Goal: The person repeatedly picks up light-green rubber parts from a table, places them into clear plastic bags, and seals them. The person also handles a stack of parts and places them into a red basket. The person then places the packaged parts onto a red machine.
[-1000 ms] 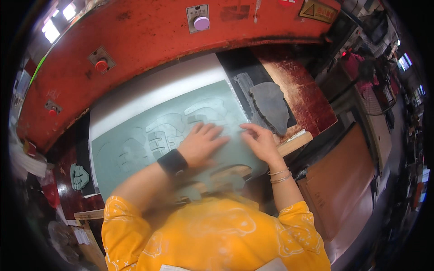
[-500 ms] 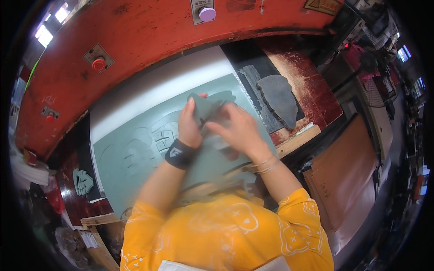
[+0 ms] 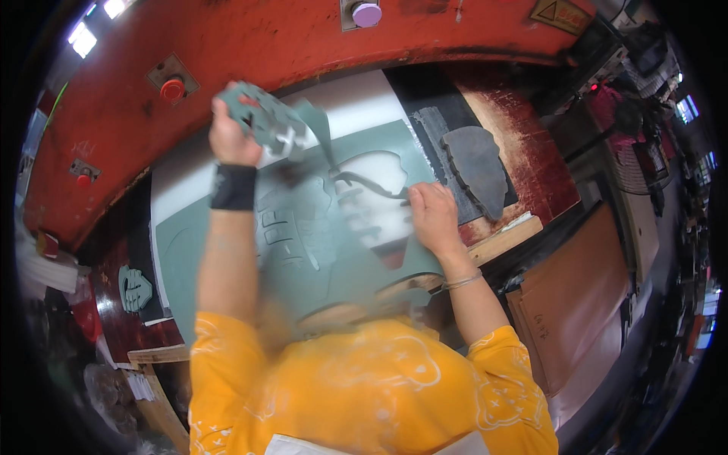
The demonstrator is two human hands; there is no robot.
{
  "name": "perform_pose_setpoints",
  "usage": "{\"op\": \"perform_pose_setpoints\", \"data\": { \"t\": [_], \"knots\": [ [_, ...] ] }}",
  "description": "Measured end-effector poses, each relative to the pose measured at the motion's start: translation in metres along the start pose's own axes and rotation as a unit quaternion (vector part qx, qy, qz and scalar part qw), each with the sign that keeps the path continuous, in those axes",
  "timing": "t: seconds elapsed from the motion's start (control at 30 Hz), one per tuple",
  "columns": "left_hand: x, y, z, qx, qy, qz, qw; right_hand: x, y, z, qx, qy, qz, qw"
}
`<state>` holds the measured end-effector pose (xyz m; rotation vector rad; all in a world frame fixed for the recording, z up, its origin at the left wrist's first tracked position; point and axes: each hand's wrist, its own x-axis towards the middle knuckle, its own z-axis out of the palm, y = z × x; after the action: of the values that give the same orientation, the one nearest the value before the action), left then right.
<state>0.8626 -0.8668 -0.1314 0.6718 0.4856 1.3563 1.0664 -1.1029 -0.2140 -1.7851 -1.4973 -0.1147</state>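
Observation:
In my raised left hand [image 3: 233, 140], which wears a black wristband, is a green cut-out piece [image 3: 262, 120] with slots and holes in it; the fingers are closed on its left end and motion blurs part of it. A large green sheet [image 3: 182, 254], marked with cut outlines, lies on the table below. My right hand [image 3: 434, 218] is at the sheet's right side, fingers closed at the end of a narrow green strip [image 3: 371, 184] beside a shaped opening. White backing shows through that opening. Whether the strip joins the sheet everywhere is hard to make out.
A red machine beam [image 3: 265, 45] with a red button [image 3: 173, 89] and a lilac button [image 3: 366, 14] spans the far side. Grey offcuts [image 3: 476, 171] lie right of the sheet. A small green cut piece [image 3: 135, 288] sits at left; brown sheets [image 3: 572, 303] stand at lower right.
My left hand has swung up and left with the green cut-out piece, away from my right hand. My right hand has moved slightly right and down to the sheet's side. A shaped opening now shows in the sheet.

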Motion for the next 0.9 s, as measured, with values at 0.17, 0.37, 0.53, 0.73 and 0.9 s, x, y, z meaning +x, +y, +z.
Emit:
{"op": "perform_pose_setpoints", "data": {
  "t": [0.17, 0.37, 0.53, 0.73, 0.9],
  "knots": [
    [0.04, 0.068, -0.005, 0.146, -0.104, 0.166, 0.97, -0.001, 0.004, 0.004, -0.008, 0.006, -0.003, 1.0],
    [-0.084, 0.041, -0.033, 0.485, -0.499, 0.222, 0.683, 0.0, 0.005, 0.006, 0.028, 0.003, 0.018, 0.999],
    [-0.162, 0.021, -0.083, 0.608, -0.589, 0.133, 0.515, -0.002, 0.008, 0.008, 0.008, -0.007, 0.008, 1.0],
    [-0.153, 0.007, -0.093, 0.636, -0.53, 0.21, 0.52, 0.005, -0.002, 0.006, 0.019, -0.031, 0.032, 0.999],
    [-0.106, 0.004, -0.071, 0.349, -0.037, -0.031, 0.936, 0.018, -0.045, -0.004, 0.025, 0.135, -0.07, 0.988]
  ]
}}
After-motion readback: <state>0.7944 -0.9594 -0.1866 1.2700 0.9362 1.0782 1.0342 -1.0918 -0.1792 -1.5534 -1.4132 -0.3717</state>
